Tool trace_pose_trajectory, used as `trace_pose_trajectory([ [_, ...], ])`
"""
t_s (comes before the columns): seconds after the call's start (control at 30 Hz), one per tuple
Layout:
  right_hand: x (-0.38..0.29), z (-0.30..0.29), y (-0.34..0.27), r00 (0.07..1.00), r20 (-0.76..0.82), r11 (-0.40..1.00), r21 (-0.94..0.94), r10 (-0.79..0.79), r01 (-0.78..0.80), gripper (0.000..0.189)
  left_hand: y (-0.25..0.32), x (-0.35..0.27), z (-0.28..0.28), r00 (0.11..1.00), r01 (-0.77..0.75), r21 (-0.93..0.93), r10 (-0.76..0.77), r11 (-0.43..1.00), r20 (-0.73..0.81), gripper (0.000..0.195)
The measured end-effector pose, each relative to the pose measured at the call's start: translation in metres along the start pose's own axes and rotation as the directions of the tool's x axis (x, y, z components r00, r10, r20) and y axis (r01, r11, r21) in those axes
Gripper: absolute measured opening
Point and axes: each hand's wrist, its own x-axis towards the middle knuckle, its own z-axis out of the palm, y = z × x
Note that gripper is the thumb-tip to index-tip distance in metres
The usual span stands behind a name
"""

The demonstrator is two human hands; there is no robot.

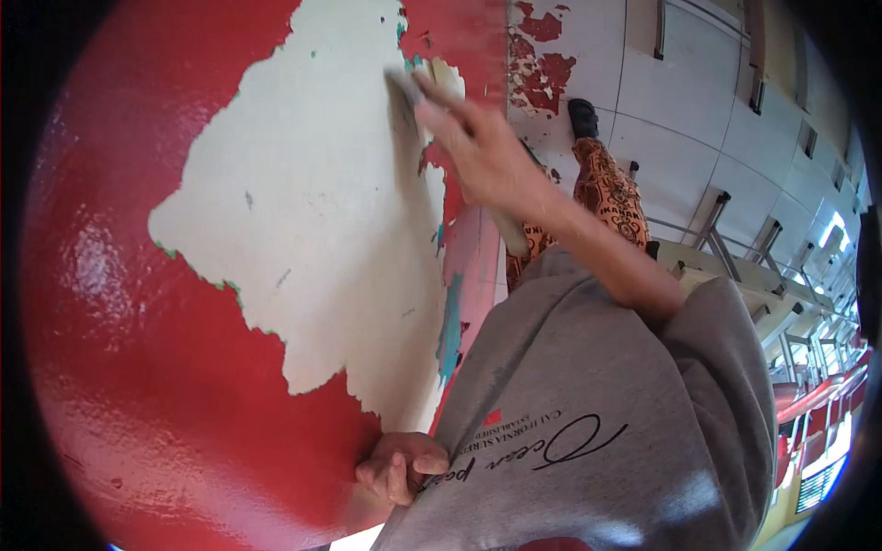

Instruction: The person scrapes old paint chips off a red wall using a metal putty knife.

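Note:
A red painted wall (172, 386) stands before me. Its paint has come off in a large jagged area, baring a pale off-white patch (310, 206) with green and teal paint at its edges. Near the upper right of this patch, my right hand (462, 134) grips a flat scraper-like tool (402, 82), its blade against or very close to the wall. Motion blur hides the tool's exact shape. My left hand (403, 468) is low by the patch's bottom tip, beside my grey shirt (586, 392). Its fingers are loosely curled, and the palm is hidden.
Red paint flakes (548, 72) lie on the pale tiled floor (675, 131) along the wall's foot. My legs in orange patterned trousers (610, 186) and a dark shoe (584, 118) are close to the wall. Furniture with metal legs (720, 231) stands to the right.

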Motion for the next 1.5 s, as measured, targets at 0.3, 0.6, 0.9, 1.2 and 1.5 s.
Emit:
trace_pose_trajectory([
  [0.3,-0.007,-0.002,-0.004,0.997,0.074,0.998,0.059,-0.011,0.006,0.058,-0.003,-0.006,-0.005,0.992,-0.113,-0.039,0.115,0.993,0.043,0.021],
  [0.6,-0.003,-0.001,-0.017,0.975,-0.006,0.975,-0.01,-0.223,0.222,0.057,-0.004,-0.006,-0.004,0.997,-0.048,-0.046,0.05,0.998,0.064,0.021],
  [0.9,-0.001,-0.001,-0.017,0.999,0.032,0.995,0.096,-0.006,0.003,0.057,-0.002,-0.006,0.004,0.999,-0.004,0.025,0.005,1.0,-0.053,0.027],
  [1.2,-0.014,0.001,-0.026,0.985,0.15,0.971,0.207,0.087,-0.117,0.059,-0.005,-0.007,0.005,0.999,-0.02,0.008,0.02,1.0,-0.049,0.027],
  [1.5,-0.004,0.001,-0.034,0.99,0.122,0.944,0.312,0.071,-0.106,0.057,-0.004,-0.006,0.0,0.996,0.003,-0.023,-0.001,1.0,0.089,0.019],
])
